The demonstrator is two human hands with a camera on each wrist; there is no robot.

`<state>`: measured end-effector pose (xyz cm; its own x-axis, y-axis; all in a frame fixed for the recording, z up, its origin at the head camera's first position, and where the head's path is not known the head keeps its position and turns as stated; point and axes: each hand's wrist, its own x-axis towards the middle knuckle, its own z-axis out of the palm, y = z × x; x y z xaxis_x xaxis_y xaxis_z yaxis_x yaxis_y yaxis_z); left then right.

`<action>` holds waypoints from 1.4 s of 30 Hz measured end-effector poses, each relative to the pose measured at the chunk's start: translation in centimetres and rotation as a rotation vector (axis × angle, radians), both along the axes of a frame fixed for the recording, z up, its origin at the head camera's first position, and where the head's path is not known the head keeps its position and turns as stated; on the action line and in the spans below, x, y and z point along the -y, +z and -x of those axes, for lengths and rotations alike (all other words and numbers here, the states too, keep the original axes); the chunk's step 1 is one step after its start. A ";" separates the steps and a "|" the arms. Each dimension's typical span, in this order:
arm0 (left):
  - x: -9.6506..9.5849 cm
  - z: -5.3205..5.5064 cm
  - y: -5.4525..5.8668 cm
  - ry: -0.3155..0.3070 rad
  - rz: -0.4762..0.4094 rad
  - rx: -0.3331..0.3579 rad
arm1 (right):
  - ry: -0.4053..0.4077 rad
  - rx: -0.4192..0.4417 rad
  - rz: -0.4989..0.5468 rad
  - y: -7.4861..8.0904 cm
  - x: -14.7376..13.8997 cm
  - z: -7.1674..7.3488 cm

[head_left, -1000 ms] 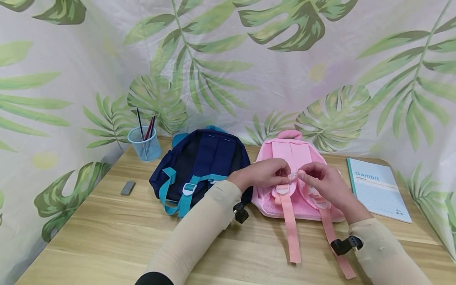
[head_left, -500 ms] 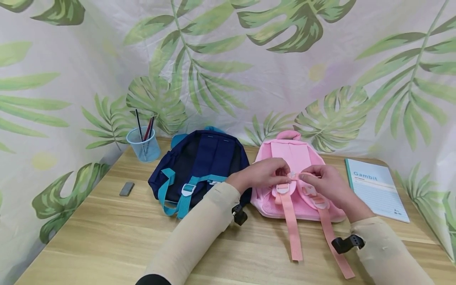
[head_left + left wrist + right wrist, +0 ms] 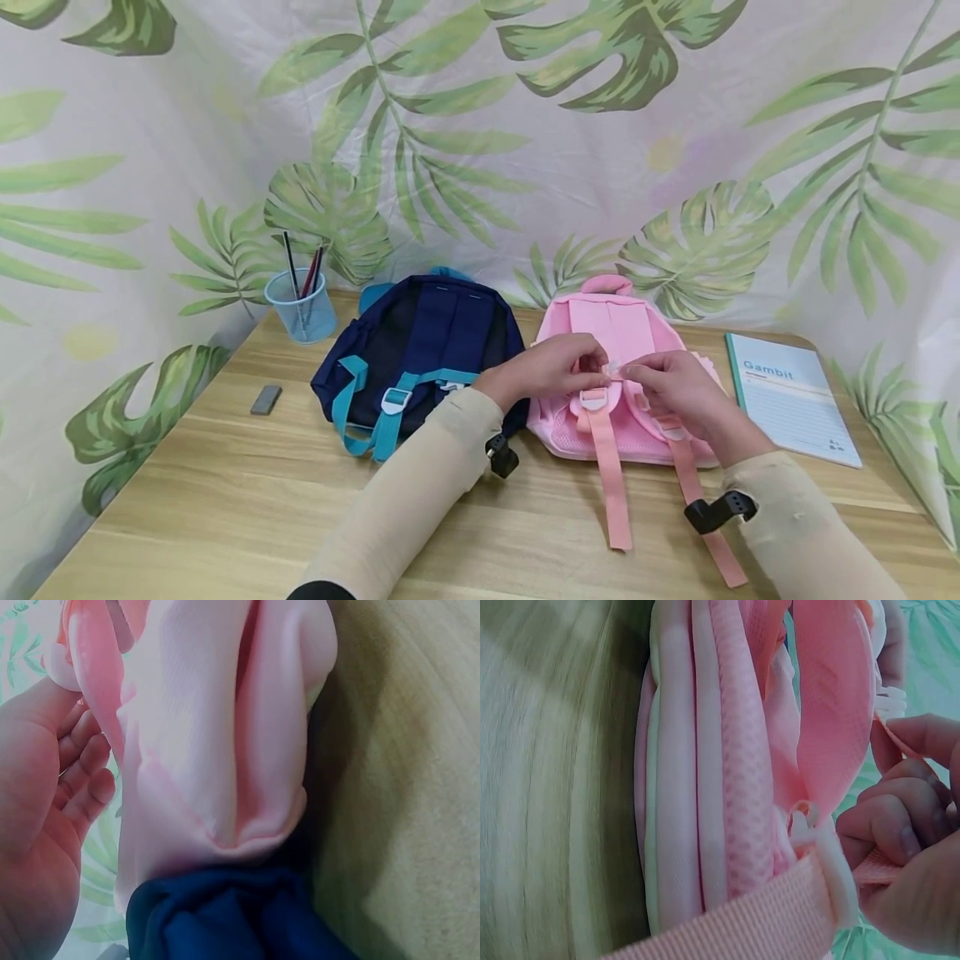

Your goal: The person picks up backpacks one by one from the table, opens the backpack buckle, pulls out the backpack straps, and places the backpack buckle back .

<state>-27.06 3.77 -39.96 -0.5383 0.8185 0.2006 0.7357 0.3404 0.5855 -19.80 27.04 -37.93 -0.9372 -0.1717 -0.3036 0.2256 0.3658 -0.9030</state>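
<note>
A pink backpack (image 3: 611, 321) lies with its straps facing up. Over its middle, my left hand (image 3: 566, 364) pinches a small whitish plastic buckle (image 3: 891, 701) on the chest strap. My right hand (image 3: 678, 392) pinches the strap's pink-orange webbing (image 3: 901, 742) just right of the buckle, with the other fingers curled in the right wrist view. The two sets of fingertips nearly meet. Below them, a white adjuster (image 3: 594, 398) sits on the left shoulder strap, and its loose webbing tail (image 3: 611, 483) hangs onto the table. The left wrist view shows the backpack's pale side (image 3: 195, 735) beside my left hand.
A navy backpack (image 3: 442, 333) with teal straps lies to the left, its right edge behind my left forearm. Further left are a blue mesh pen cup (image 3: 303, 312) and a grey eraser (image 3: 266, 400). A notebook (image 3: 795, 408) lies right on the wooden table (image 3: 225, 500).
Half a second ago my right hand had drawn the webbing a little to the right; now it has come back left, close to my left fingers. My left hand stays nearly in place.
</note>
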 end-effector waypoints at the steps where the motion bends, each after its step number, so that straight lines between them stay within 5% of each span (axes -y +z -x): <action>1: 0.0 0.0 0.0 -0.002 -0.004 0.001 | 0.002 0.007 0.011 0.0 0.1 0.0; 20: 0.1 -0.2 0.3 0.015 -0.009 -0.004 | 0.063 -0.060 -0.107 0.4 -0.4 -0.2; 33: 0.3 0.2 -0.1 0.012 -0.066 0.024 | -0.016 -0.056 -0.013 -0.3 -0.5 -0.1; 42: 0.1 0.0 -0.1 0.024 -0.063 0.037 | 0.003 -0.048 -0.018 -0.2 0.3 0.1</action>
